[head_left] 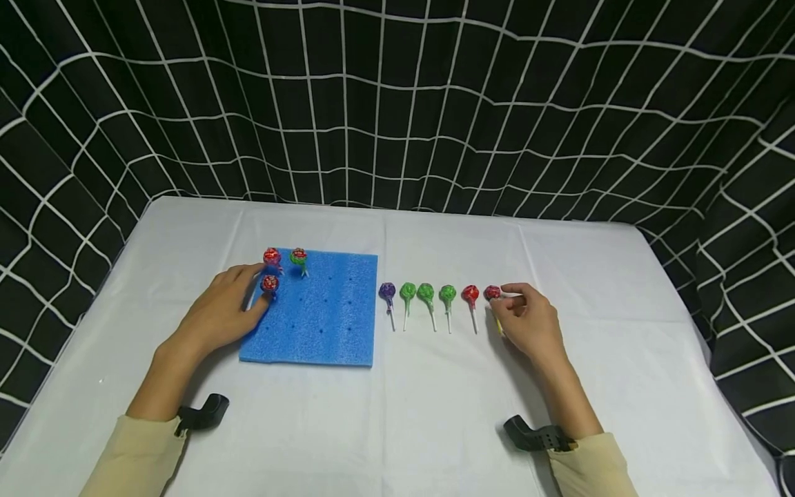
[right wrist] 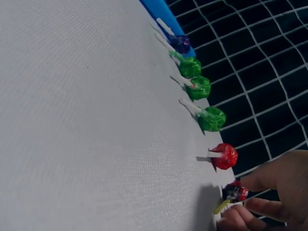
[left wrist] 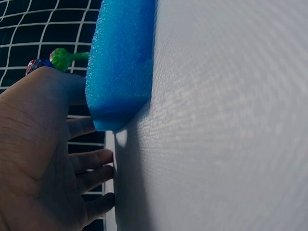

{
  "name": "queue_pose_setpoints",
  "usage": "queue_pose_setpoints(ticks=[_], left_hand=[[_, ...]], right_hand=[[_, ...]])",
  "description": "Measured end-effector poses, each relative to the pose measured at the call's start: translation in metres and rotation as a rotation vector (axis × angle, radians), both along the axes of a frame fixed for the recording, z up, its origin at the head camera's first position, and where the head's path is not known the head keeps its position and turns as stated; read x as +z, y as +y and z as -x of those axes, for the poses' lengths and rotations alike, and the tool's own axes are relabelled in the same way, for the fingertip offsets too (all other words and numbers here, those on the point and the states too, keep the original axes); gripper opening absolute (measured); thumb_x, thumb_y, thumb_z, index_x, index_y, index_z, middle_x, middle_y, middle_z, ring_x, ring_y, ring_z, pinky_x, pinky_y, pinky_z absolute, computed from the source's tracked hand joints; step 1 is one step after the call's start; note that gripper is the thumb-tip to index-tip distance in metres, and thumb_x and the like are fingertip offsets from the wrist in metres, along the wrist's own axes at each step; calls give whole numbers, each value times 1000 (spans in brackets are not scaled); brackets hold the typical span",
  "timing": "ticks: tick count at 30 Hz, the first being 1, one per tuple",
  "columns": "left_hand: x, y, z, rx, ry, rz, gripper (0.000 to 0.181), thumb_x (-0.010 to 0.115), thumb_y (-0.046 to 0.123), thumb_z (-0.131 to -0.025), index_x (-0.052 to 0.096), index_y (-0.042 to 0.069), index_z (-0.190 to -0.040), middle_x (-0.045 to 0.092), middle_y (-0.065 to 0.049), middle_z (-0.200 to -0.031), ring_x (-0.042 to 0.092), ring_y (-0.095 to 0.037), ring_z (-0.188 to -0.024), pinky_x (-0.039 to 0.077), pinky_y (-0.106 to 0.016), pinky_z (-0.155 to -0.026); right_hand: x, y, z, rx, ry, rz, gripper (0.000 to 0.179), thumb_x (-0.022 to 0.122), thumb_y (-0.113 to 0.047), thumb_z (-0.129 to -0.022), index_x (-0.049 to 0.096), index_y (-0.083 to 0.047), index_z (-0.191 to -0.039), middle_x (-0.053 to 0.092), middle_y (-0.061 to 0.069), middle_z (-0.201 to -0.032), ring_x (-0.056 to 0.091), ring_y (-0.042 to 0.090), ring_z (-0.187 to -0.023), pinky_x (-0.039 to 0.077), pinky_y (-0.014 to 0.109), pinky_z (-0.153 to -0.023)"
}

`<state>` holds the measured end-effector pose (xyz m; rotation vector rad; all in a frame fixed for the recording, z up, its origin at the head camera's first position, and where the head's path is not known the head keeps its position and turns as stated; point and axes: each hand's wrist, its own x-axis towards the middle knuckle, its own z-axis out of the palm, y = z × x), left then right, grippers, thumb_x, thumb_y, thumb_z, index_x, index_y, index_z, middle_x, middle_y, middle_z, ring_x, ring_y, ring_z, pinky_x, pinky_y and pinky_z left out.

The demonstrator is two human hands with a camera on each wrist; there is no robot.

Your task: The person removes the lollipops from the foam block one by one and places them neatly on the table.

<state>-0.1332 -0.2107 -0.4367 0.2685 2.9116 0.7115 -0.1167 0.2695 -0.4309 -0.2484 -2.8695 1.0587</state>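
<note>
My left hand (head_left: 217, 310) rests at the left edge of a blue foam board (head_left: 335, 345), its thumb over the top and its fingers extended along the side. Three wrapped lollipops stand in the board's far left part: a red one (head_left: 271, 256), a green one (head_left: 299, 256) and a dark red one (head_left: 270, 284) close to the thumb. At the right end of a row of lollipops, my right hand (head_left: 528, 321) pinches a dark red lollipop (right wrist: 235, 191) with a yellow stick, thumb and fingers around its head and upper stick.
To the left of the right hand lie a red lollipop (head_left: 470, 295), several green lollipops (head_left: 426, 293) and a purple lollipop (head_left: 388, 291), sticks toward me. The board has small holes. A white cloth covers the table (head_left: 435, 414); a black curtain with white netting (head_left: 397, 103) surrounds it.
</note>
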Motion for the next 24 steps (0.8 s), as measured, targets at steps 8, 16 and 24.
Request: queue_pose_setpoints(ticks=[8,16,24], left_hand=[[1,0,0,1,-1,1,65,54,30,-104,39,4,-161,41,-29,-163,35,-51,-153,32,-71,-124],[1,0,0,3,0,9,65,54,31,-104,39,5,-162,41,-28,-163,35,-51,-154,32,-71,-124],[1,0,0,1,1,10,65,54,31,-104,38,4,-162,41,-29,-163,35,-51,-154,32,-71,-124]], right_hand=[[8,-2,-6,-5,28,24,41,65,-27,-102,66,-3,-136,74,22,-121,75,36,-106,53,38,-88],[19,-18,-7,-8,108,94,39,66,-24,-102,67,-2,-134,73,21,-127,72,34,-111,52,17,-87],[25,-39,-3,18,221,217,34,66,-15,-102,67,-4,-134,73,17,-121,65,6,-97,49,5,-82]])
